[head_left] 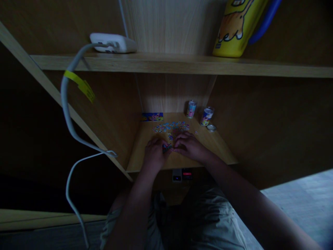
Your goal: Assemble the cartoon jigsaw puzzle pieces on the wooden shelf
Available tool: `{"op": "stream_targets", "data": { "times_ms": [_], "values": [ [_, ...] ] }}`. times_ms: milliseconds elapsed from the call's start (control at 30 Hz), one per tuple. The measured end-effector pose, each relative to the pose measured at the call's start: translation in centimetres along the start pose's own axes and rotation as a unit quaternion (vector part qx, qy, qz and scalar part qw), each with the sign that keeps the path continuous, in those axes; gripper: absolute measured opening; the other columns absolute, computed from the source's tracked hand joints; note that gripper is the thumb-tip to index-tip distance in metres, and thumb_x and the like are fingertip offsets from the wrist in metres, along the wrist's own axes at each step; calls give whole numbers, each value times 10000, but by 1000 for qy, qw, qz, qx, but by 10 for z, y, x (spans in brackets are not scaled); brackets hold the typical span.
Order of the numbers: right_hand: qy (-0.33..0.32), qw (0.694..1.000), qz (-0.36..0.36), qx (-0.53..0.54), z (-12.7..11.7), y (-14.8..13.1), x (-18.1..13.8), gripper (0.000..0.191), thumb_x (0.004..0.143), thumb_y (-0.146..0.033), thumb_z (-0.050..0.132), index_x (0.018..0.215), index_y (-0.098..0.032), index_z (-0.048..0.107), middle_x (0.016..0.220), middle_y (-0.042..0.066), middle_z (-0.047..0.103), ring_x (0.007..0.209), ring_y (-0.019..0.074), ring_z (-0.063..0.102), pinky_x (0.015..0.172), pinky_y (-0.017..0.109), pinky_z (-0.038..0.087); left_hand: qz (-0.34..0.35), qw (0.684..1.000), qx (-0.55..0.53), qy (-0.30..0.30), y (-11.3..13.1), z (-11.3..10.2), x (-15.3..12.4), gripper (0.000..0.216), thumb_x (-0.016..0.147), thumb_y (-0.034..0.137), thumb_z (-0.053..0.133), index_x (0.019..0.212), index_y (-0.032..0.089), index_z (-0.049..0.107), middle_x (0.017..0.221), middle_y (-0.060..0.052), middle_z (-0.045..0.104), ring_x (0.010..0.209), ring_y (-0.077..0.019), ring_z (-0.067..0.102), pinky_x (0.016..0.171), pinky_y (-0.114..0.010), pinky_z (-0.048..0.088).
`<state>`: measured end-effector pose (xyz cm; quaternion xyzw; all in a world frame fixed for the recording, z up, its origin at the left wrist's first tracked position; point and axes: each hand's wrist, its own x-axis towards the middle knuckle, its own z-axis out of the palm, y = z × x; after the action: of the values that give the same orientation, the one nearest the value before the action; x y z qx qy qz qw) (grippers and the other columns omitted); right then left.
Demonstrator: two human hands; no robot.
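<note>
My left hand (155,150) is closed at the near part of the shelf board, with a few joined jigsaw puzzle pieces (167,148) between its thumb and fingers. From the right, my right hand (187,144) meets it, thumb and forefinger pinched at the right edge of those pieces. The fingertips cover most of what they grip. Just beyond both hands lies a loose spread of small colourful jigsaw pieces (171,127). A single piece (196,132) rests apart, to the right of the spread.
Two small printed cans (191,109) stand at the back right, with a round metal lid (211,128) beside the nearer one. A colourful picture card (152,117) lies at the back left. Overhead, an upper shelf (166,64) bears a white device (113,43) and a yellow mug (232,31); a cable (65,104) hangs left.
</note>
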<state>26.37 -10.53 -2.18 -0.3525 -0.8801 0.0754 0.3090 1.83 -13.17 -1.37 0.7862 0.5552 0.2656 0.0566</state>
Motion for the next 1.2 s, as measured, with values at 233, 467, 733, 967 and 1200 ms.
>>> {"op": "stream_targets", "data": {
  "times_ms": [233,467,733,967,1200],
  "values": [
    [17,1000,-17,-4,3,4,-2,146,1031,-404,843,1039,-276,772,1192,53,788,1204,278,691,1074,467,478,-23,1000,1,21,1,1,1,207,1017,359,812,1131,188,793,1193,-159,784,1170,-365,720,1084,-508,558],
    [19,1000,-24,1,1,2,0,139,1026,-381,852,1029,-273,765,1183,54,784,1189,267,696,1064,455,477,-42,999,10,30,-1,5,1,200,985,342,832,1094,176,806,1187,-178,766,1133,-381,710,1062,-510,551],
    [10,1000,-5,-12,1,0,-1,133,1030,-363,842,1068,-280,746,1187,59,782,1222,284,675,1069,455,468,-38,997,-52,31,-3,3,2,164,941,284,885,1019,229,751,1059,-97,803,1043,-327,739,967,-439,552],
    [7,999,4,-32,0,-6,-1,165,1042,-358,819,1174,-281,758,1248,81,779,1261,306,658,1091,480,479,-22,988,-154,1,-1,-4,2,161,966,115,769,903,240,688,928,-14,786,887,-216,727,850,-336,509],
    [8,999,-4,-30,2,-2,-2,222,1053,-347,797,1266,-291,761,1312,85,772,1307,312,658,1135,508,485,-53,968,-244,11,-3,-3,1,148,956,111,767,912,234,697,878,18,776,813,-174,724,794,-290,515]
  ]
}}
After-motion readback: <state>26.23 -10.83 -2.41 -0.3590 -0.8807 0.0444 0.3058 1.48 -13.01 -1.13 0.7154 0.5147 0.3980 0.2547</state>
